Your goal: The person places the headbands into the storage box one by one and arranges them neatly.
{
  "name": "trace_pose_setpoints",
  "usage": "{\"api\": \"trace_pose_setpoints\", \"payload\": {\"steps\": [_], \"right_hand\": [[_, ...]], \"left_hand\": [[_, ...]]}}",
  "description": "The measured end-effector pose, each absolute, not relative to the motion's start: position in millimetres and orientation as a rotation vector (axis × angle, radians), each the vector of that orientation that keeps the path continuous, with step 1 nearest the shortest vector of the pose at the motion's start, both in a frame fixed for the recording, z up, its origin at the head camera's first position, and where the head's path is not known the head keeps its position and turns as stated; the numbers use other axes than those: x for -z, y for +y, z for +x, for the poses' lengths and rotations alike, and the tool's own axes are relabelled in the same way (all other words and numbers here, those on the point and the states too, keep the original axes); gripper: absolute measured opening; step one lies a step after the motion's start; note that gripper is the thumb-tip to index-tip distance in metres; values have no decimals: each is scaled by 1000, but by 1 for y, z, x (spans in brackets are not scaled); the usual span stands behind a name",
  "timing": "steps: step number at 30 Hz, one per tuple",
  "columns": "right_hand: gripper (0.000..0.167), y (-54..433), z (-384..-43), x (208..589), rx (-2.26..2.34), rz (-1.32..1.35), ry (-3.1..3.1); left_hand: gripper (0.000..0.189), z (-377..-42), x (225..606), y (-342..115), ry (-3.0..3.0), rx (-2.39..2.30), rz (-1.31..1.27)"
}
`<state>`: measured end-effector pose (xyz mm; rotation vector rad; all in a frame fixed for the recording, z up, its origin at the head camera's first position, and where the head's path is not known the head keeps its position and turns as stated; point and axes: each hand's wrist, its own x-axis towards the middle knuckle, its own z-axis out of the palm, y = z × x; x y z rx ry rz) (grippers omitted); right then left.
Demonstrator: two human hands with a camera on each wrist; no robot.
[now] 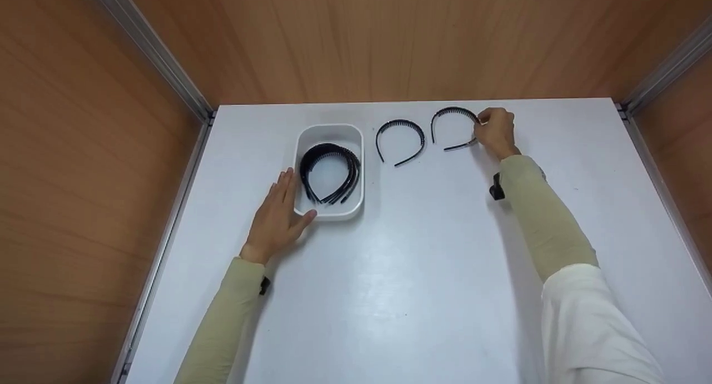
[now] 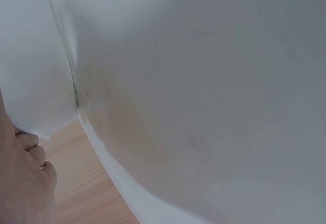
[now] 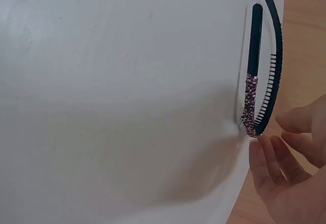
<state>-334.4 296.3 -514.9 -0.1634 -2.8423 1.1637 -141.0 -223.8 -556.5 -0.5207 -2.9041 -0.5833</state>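
Observation:
In the head view, my left hand [image 1: 272, 220] lies along the left side of a white tray [image 1: 329, 215], fingers straight and thumb at its near edge. Several black headbands [image 1: 329, 149] lie bunched together inside the tray. At the far right, my right hand [image 1: 497, 132] has its fingertips at the right side of a toothed black headband [image 1: 453, 110] on the table. Seen from the right wrist, this headband [image 3: 253, 46] carries pink and silver beads, and the loosely bent fingers [image 3: 260, 168] touch its curve, the other fingertips spread slightly away from it.
Between the tray and my right hand, another black headband [image 1: 400, 122] lies on the white table [image 1: 411, 295]. A wood-patterned panel [image 1: 400, 44] rises behind the table, with similar panels at left and right.

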Motion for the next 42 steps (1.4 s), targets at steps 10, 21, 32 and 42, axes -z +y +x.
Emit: {"api": "trace_pose_setpoints", "payload": {"steps": [10,21,32,42], "right_hand": [[34,293,-336,528,-1189,-235,-2821],[37,294,-332,527,-1236,-354,-2816],[41,296,-334,520,-1381,-510,-2771],[45,297,-331,515,-1404,-542,-2765]], "left_hand": [[98,-140,558,-223,-2863,601,-537],[96,-140,557,-223,-2874,577,-543],[98,-142,554,-225,-2931,578,-524],[97,-140,553,-225,-2914,587,-513]]}}
